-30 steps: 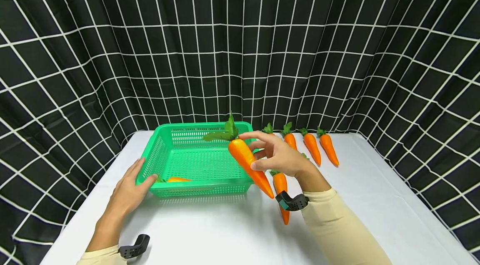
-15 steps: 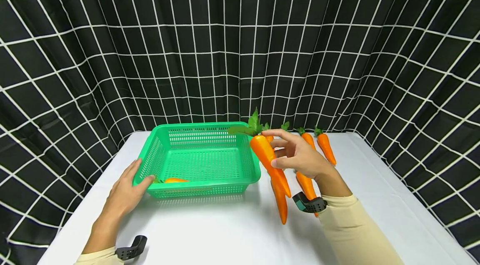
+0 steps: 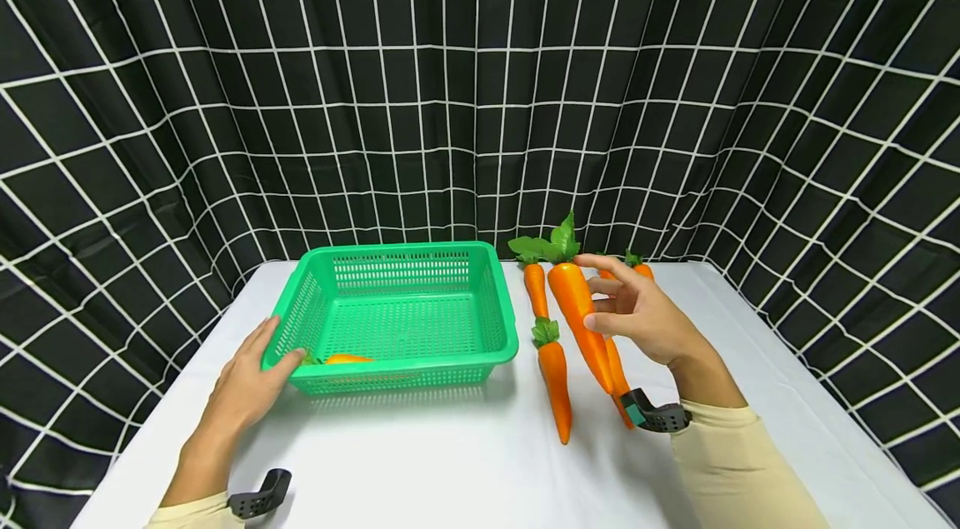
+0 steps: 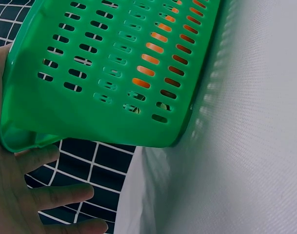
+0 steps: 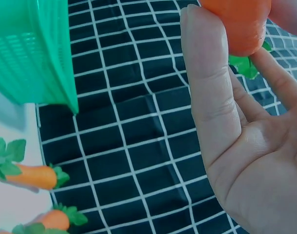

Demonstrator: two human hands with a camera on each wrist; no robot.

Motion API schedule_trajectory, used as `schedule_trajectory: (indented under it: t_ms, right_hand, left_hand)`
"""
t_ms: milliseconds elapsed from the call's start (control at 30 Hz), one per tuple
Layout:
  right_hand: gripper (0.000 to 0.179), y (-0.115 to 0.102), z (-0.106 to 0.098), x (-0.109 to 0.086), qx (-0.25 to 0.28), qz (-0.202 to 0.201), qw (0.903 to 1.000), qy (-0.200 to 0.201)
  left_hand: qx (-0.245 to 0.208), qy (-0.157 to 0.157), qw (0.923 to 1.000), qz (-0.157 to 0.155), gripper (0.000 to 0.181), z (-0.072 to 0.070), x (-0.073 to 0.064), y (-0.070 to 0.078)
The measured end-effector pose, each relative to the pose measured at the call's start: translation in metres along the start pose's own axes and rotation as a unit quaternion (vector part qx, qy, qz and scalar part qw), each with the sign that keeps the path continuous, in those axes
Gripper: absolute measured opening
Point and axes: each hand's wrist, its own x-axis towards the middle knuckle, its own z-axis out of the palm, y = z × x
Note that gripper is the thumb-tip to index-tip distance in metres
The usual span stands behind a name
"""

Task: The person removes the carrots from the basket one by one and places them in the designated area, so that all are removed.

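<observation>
My right hand (image 3: 645,312) holds an orange carrot (image 3: 573,300) with green leaves above the table, right of the green basket (image 3: 498,362). Thumb and fingers pinch it on its right side, and its tip slants down to the right. In the right wrist view, the thumb (image 5: 211,83) presses against the carrot's side. My left hand (image 3: 247,379) rests at the basket's near left corner, thumb over the rim. The left wrist view shows its fingers (image 4: 63,195) straight and spread. Inside the basket another carrot (image 3: 348,358) lies along the near wall, partly hidden; its orange shows through the slots.
Several carrots lie on the white table (image 3: 405,462) right of the basket: one at the back (image 3: 536,287), a nearer carrot (image 3: 555,387), and others partly behind the right hand, including a far-right carrot (image 3: 642,271). A black gridded curtain (image 3: 480,96) surrounds the table.
The right hand has moved right with the carrot, from over the basket's right edge to above the carrots on the table. The left hand stays at the basket corner.
</observation>
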Motion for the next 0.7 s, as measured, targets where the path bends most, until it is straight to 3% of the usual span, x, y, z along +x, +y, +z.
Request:
schedule_trajectory:
  t_ms: [700]
  right_hand:
    - [0.065, 0.021, -0.036, -0.034, 0.009, 0.015, 0.9980, 0.060]
  left_hand:
    - [0.005, 0.000, 1.0000, -0.005, 0.077, 0.000, 0.001, -0.001]
